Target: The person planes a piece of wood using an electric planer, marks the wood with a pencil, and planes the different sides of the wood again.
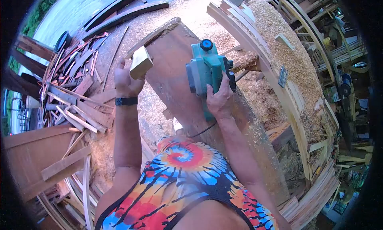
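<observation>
My left hand (127,77), with a dark band on its wrist, grips a short pale wood block (141,63) raised near the left edge of a long wooden board (171,58). On the right, my right hand (220,97) is wrapped round the rear part of a green power planer (207,68) that rests on the board. A dark cord (204,131) runs from the tool toward my body. The underside of the planer is hidden.
Scrap wood (81,62) is heaped at the left. Long curved planks (275,80) stand to the right, beside a big pile of shavings (303,66). A small metal tool (283,76) lies on the planks. Dark beams (127,18) lie at the top left.
</observation>
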`<action>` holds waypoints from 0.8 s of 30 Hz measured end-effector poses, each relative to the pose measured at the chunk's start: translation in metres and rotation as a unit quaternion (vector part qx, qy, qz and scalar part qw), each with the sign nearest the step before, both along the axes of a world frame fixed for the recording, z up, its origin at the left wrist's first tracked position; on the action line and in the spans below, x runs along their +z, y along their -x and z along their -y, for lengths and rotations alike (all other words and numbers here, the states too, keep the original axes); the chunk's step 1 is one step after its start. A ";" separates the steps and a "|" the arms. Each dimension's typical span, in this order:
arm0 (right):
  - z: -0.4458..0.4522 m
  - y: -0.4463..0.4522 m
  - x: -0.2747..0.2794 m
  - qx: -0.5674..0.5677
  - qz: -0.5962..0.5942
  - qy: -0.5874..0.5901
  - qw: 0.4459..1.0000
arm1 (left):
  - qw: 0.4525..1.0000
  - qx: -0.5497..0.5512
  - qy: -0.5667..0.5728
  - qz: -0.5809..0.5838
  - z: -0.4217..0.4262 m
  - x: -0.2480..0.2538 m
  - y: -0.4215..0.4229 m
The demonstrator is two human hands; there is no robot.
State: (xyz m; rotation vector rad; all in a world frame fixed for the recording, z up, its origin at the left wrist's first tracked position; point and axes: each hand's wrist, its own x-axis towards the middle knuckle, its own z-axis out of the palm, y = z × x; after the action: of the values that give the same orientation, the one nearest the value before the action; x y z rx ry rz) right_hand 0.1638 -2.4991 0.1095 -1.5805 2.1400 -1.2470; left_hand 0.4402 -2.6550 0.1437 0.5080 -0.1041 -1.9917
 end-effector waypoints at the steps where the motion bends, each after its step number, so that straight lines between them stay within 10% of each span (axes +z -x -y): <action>1: -0.001 0.000 0.002 0.004 -0.001 -0.003 1.000 | 1.000 -0.004 0.003 -0.010 0.001 -0.002 -0.001; 13: -0.005 -0.001 0.008 -0.007 0.010 -0.031 0.999 | 0.975 -0.071 0.068 0.198 -0.004 -0.043 0.010; 15: -0.001 -0.002 0.009 -0.007 0.008 -0.024 1.000 | 0.866 0.056 0.143 0.477 -0.035 -0.068 0.044; 24: 0.002 0.013 0.019 0.029 0.141 -0.118 0.983 | 0.508 0.121 0.184 0.833 -0.056 -0.099 0.073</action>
State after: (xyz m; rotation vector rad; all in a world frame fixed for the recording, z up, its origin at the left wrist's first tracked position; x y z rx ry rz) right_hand 0.1504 -2.5013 0.1286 -1.2770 1.9657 -1.0792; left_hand 0.3673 -2.5992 0.0452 1.8222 -1.4882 -0.4489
